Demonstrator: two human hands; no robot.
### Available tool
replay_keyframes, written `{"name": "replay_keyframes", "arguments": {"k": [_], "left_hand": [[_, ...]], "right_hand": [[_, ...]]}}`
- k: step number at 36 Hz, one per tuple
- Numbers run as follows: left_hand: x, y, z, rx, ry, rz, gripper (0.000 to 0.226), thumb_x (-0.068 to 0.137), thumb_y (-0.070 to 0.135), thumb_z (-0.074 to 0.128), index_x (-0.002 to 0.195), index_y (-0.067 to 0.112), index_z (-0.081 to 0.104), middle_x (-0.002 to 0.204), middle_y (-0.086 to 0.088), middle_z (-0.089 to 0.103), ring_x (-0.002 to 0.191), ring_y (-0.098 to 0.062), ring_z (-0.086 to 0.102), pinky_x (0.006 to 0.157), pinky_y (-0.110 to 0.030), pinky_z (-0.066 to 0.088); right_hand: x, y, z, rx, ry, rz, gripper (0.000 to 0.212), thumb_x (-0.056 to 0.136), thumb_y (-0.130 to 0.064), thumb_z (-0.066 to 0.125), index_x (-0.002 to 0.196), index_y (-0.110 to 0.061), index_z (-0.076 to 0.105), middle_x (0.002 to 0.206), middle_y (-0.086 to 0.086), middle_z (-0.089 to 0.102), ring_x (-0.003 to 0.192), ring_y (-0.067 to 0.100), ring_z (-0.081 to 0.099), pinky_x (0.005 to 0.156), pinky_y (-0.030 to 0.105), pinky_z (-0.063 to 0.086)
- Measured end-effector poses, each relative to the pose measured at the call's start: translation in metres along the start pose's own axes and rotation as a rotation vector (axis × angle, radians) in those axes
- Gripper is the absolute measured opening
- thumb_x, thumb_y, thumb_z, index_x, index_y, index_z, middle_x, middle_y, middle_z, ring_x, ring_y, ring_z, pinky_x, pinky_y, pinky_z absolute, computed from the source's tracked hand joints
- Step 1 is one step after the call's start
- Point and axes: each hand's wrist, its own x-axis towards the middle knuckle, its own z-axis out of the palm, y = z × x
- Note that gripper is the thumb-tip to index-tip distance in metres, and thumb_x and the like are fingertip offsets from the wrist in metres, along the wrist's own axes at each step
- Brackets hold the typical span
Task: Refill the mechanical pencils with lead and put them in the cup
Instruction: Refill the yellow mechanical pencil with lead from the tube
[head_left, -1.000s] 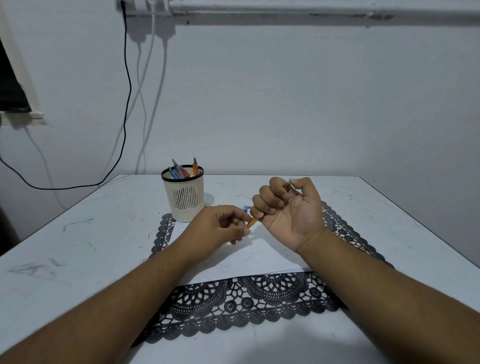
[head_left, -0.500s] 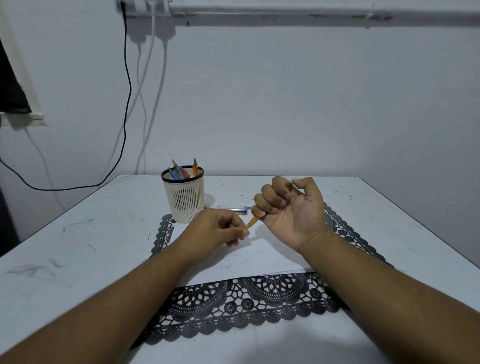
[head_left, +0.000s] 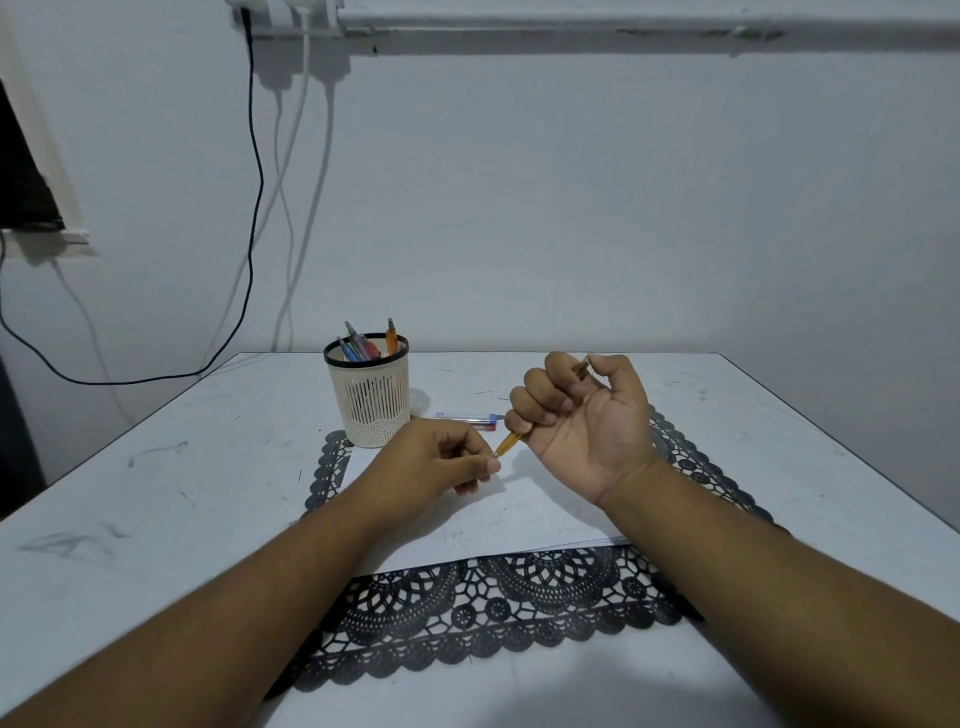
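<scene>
orange mechanical pencil, light and stiff, sits right of the cup, right hand fisted around its barrel; left hand fingertips pinch at its tip, likely brittle lead.

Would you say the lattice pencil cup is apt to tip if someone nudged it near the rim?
Probably somewhat: the cup looks like light, slotted plastic, taller than wide, and its pencils lean above the rim. It would likely slide on the table first.

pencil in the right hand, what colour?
Orange, translucent-looking pencil in the right hand; head view.
</scene>
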Motion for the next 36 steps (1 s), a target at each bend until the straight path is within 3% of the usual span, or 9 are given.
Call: {"name": "replay_keyframes", "arguments": {"k": [29, 36], "left_hand": [[0.0018, -0.0036, -0.0024, 0.013, -0.004, 0.014, 0.013, 0.090, 0.012, 0.077, 0.078, 0.007, 0.074, 0.067, -0.002, 0.070, 0.063, -0.012, 0.062, 0.065, -0.020, 0.051], [0.0016, -0.0045, -0.0014, -0.005, 0.001, 0.006, 0.013, 0.090, 0.013, 0.077, 0.080, 0.007, 0.074, 0.069, -0.003, 0.070, 0.065, -0.014, 0.061, 0.066, -0.022, 0.051]], "right_hand": [[-0.0008, 0.0013, 0.0010, 0.018, 0.017, -0.002, 0.029, 0.085, -0.037, 0.039, 0.065, -0.020, 0.025, 0.063, 0.000, 0.018, 0.061, 0.018, 0.018, 0.062, 0.034, 0.027], [-0.0006, 0.0016, 0.0011, 0.039, 0.031, -0.009, 0.031, 0.085, -0.039, 0.041, 0.061, -0.019, 0.035, 0.063, 0.000, 0.019, 0.062, 0.018, 0.018, 0.063, 0.034, 0.026]]}}
